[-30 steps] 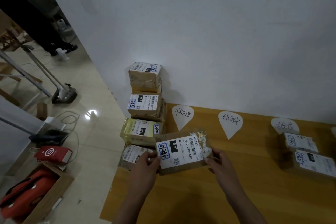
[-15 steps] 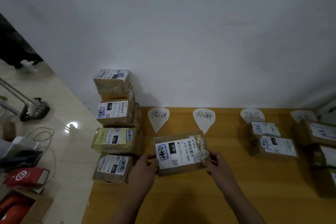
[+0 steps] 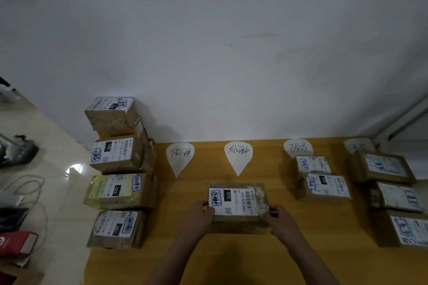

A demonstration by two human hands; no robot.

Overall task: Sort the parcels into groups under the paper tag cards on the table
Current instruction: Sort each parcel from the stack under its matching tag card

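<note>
A brown parcel with a white "070" label (image 3: 236,201) lies on the yellow table (image 3: 231,261), just below the second paper tag card (image 3: 238,156). My left hand (image 3: 199,217) grips its left edge and my right hand (image 3: 281,221) grips its right edge. Another tag card (image 3: 180,157) lies to the left, with bare table under it. A third card (image 3: 298,148) has two parcels (image 3: 320,177) below it. A fourth card (image 3: 357,144) at the far right heads three parcels (image 3: 391,194).
Several unsorted parcels (image 3: 120,171) are piled along the table's left edge, some stacked. A white wall runs behind the table. On the tiled floor to the left lie cables, a red box (image 3: 16,242) and a stand base (image 3: 19,151).
Both hands have carried the "070" parcel rightwards from beside the left pile to the spot under the second tag card. My view has swung right, showing the far-right parcels.
</note>
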